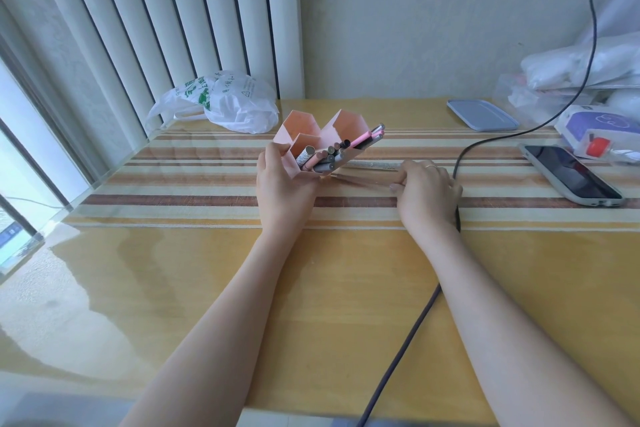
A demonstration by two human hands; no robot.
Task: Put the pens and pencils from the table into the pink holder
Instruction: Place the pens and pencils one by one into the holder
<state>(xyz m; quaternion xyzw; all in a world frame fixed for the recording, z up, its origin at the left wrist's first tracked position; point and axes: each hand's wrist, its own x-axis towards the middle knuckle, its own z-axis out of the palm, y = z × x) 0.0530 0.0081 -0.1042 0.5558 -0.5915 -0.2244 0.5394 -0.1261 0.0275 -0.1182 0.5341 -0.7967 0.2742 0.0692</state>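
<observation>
On the worktop [207, 288], the left hand [282, 184] is gripping the tilted holder [304, 135] of pens [332, 156]; the right hand [427, 189] is pinching a clear pen [363, 181].

Soft daylight from your left window, glare on the glossy yellow wooden table [173, 288], wide-angle bending at edges, mostly sharp

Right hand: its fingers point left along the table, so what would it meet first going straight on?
Probably the pink holder, tilted in the left hand. The right hand pinches a clear pen whose far end already lies by the holder's base.
</observation>
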